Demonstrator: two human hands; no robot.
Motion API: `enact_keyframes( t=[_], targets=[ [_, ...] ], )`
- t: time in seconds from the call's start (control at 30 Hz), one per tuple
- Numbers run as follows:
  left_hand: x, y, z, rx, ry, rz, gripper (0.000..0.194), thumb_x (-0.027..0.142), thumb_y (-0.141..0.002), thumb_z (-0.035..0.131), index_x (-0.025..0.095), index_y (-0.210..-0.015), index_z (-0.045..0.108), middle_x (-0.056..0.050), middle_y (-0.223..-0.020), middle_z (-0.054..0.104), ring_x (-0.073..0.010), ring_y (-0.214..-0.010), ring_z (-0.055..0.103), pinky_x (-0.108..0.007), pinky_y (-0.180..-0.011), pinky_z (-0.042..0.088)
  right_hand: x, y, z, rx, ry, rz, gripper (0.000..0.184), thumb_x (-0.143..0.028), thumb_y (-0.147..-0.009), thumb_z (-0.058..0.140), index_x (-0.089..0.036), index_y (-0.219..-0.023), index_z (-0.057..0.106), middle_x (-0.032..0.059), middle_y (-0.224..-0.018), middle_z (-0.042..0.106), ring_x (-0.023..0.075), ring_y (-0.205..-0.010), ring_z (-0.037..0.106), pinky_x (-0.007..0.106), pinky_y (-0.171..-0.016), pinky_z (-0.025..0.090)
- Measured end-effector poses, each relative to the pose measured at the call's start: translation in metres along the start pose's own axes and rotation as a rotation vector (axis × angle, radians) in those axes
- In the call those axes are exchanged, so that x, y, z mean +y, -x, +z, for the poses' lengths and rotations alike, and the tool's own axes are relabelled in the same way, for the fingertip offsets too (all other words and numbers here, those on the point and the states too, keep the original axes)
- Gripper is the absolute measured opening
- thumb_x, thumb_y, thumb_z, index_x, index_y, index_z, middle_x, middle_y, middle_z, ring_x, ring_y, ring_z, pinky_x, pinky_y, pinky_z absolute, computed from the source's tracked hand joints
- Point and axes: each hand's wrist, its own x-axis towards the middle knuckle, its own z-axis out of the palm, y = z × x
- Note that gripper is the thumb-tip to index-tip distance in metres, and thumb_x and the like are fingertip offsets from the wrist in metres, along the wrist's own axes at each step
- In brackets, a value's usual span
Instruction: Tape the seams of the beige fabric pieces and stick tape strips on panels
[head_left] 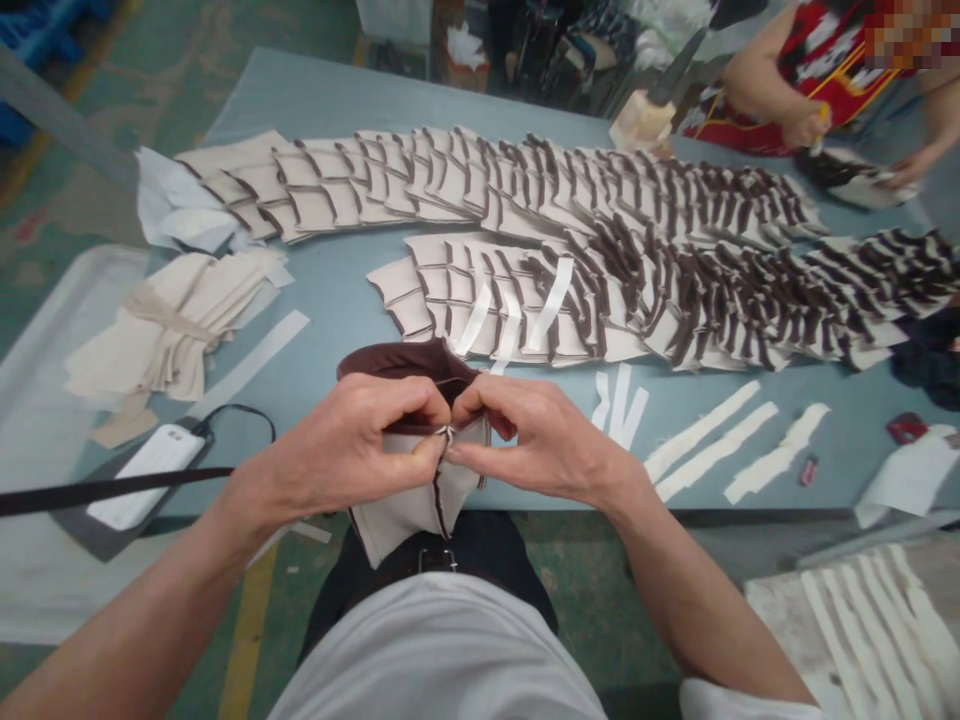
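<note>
Both my hands pinch the upper edge of a sewn fabric piece (405,500), beige with dark brown seams and a brown inner side. My left hand (367,430) grips it just left of the middle seam, thumb and forefinger together. From the other side of that seam, my right hand (525,435) holds the edge in the same way, the fingertips of both hands nearly touching. The piece hangs at the table's near edge, in front of my belt. Beyond it, overlapping rows of similar beige and brown pieces (510,310) lie on the table.
White strips (712,430) lie on the blue-grey table (315,290). A tied bundle of beige fabric (180,320) and a white phone (146,475) with a cord are at left. Across the table, a co-worker's hands (806,125) work on another piece. Striped material (862,630) sits lower right.
</note>
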Motion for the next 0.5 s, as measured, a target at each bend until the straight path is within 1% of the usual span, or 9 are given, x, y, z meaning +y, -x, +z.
enact_keyframes(
  t=[0.17, 0.23, 0.37, 0.43, 0.5],
  targets=[
    [0.002, 0.004, -0.003, -0.003, -0.019, 0.002, 0.014, 0.014, -0.085, 0.056, 0.016, -0.079, 0.068, 0.007, -0.067, 0.065, -0.0061, -0.058, 0.054, -0.018, -0.059, 0.039, -0.002, -0.001, -0.007, -0.089, -0.083, -0.011, 0.005, -0.020, -0.094, 0.074, -0.018, -0.098, 0.071, -0.0022, -0.082, 0.070, 0.0102, -0.067, 0.057, 0.022, -0.066, 0.040],
    [0.003, 0.005, -0.005, -0.007, -0.014, -0.010, 0.013, 0.014, -0.085, 0.056, 0.017, -0.079, 0.068, 0.007, -0.065, 0.064, -0.0066, -0.057, 0.053, -0.018, -0.059, 0.039, -0.005, -0.001, -0.009, -0.097, -0.092, -0.013, 0.002, -0.019, -0.097, 0.071, -0.018, -0.098, 0.071, -0.0026, -0.082, 0.070, 0.0094, -0.065, 0.056, 0.021, -0.064, 0.040],
    [0.003, 0.005, -0.006, 0.008, -0.001, -0.030, 0.011, 0.015, -0.085, 0.058, 0.018, -0.078, 0.066, 0.007, -0.064, 0.063, -0.0072, -0.055, 0.051, -0.019, -0.058, 0.040, -0.010, 0.000, -0.010, -0.040, -0.023, -0.032, 0.005, -0.017, -0.097, 0.069, -0.018, -0.102, 0.068, -0.0023, -0.085, 0.073, 0.0080, -0.061, 0.056, 0.020, -0.062, 0.040],
    [0.003, 0.005, -0.005, 0.011, 0.007, -0.040, 0.011, 0.016, -0.086, 0.059, 0.018, -0.077, 0.065, 0.008, -0.064, 0.062, -0.0071, -0.055, 0.050, -0.019, -0.058, 0.040, -0.013, 0.002, -0.008, 0.004, 0.068, -0.053, 0.007, -0.017, -0.097, 0.066, -0.019, -0.104, 0.068, -0.0023, -0.085, 0.075, 0.0079, -0.058, 0.057, 0.021, -0.059, 0.040],
    [0.003, 0.005, -0.004, 0.017, 0.022, -0.055, 0.012, 0.017, -0.086, 0.059, 0.018, -0.076, 0.064, 0.008, -0.062, 0.060, -0.0072, -0.054, 0.049, -0.019, -0.057, 0.040, -0.015, 0.004, -0.004, 0.068, 0.206, -0.102, 0.007, -0.017, -0.100, 0.063, -0.019, -0.104, 0.069, -0.0017, -0.084, 0.077, 0.0082, -0.056, 0.059, 0.022, -0.058, 0.039]
  ],
)
